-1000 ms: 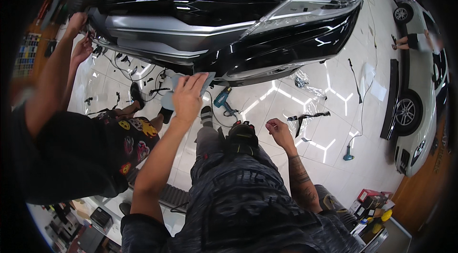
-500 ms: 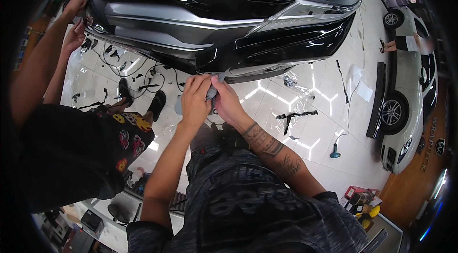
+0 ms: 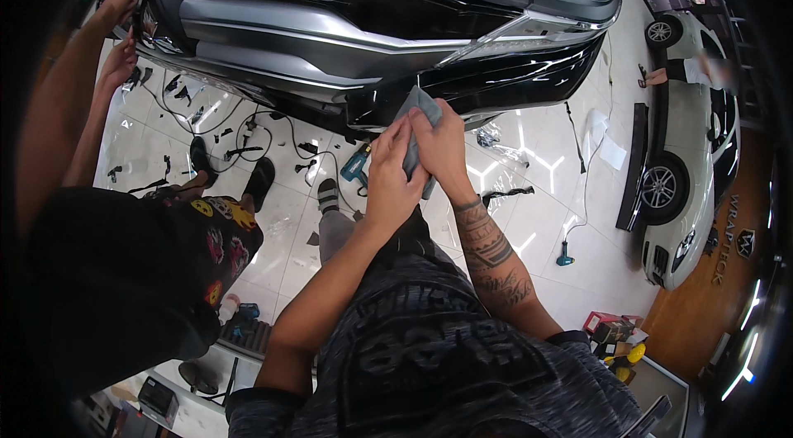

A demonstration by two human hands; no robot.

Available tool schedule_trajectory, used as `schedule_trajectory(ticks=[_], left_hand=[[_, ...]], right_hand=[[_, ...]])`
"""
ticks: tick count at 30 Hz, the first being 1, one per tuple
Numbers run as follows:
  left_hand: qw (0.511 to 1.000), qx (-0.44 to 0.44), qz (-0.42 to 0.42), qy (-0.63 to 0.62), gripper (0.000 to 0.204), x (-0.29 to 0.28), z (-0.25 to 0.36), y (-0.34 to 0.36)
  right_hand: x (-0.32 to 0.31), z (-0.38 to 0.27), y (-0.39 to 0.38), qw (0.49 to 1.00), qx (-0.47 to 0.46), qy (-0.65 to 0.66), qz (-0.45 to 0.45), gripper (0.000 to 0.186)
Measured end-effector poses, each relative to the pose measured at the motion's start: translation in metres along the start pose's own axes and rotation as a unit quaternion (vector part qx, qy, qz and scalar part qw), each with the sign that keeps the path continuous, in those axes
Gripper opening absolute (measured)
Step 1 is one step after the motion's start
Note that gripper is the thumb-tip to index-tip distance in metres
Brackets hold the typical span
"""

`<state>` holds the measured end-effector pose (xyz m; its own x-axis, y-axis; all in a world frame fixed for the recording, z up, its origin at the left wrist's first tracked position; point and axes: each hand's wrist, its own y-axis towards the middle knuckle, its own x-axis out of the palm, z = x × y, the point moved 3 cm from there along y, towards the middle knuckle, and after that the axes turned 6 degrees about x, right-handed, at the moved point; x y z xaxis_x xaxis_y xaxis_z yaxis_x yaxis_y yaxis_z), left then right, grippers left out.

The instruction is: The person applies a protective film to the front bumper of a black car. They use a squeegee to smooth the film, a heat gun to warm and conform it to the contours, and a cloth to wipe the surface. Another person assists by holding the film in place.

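Note:
My left hand [image 3: 392, 165] and my right hand [image 3: 438, 141] are closed around a folded grey cloth [image 3: 420, 99], side by side at the centre of the view. The cloth's tip reaches up against the lower black bumper of a dark car [image 3: 496, 75], whose silver trim [image 3: 306, 50] runs across above my hands. A teal power tool [image 3: 355, 170] lies on the floor just left of my left hand, partly hidden by it.
A co-worker's hands [image 3: 117, 66] work at the car's left end. Their legs and black shoes [image 3: 258, 182] are beside me. Cables, black scraps [image 3: 507, 194], a dark panel [image 3: 631, 165] and another teal tool [image 3: 564, 256] lie on the tiles [image 3: 537, 223]. A white car [image 3: 686, 232] stands at right.
My right hand has come from low right to join my left hand on the cloth. Both have since moved up and right toward the bumper. The co-worker's hands have risen slightly.

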<state>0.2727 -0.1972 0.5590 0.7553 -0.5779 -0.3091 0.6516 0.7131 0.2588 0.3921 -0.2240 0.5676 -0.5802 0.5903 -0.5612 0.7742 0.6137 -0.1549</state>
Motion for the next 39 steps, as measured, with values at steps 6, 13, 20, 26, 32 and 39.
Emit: schedule_trajectory(ticks=[6,13,20,26,32,39], left_hand=[[0.999,-0.026,0.006,0.022,0.061,0.001,-0.010,-0.015],[0.996,0.005,0.045,0.073,0.059,0.001,-0.004,-0.004],[0.998,-0.005,0.057,0.023,0.053,-0.001,0.006,0.007],[0.997,-0.016,0.054,0.056,0.054,-0.009,-0.009,-0.007],[0.996,0.007,0.042,0.076,0.054,-0.001,-0.009,0.002],[0.997,-0.051,-0.052,-0.026,0.064,-0.034,-0.017,-0.013]], right_hand=[[0.019,0.001,-0.002,0.994,-0.010,-0.111,0.002,0.035],[0.021,-0.014,0.008,0.994,0.042,-0.084,-0.050,0.046],[0.010,-0.027,0.006,0.992,0.020,-0.120,-0.029,0.043],[0.034,-0.019,0.008,0.991,-0.018,-0.121,-0.059,0.046],[0.024,-0.016,0.009,0.995,0.002,-0.101,-0.008,0.041],[0.037,0.021,-0.049,0.975,0.042,0.167,-0.139,0.053]])
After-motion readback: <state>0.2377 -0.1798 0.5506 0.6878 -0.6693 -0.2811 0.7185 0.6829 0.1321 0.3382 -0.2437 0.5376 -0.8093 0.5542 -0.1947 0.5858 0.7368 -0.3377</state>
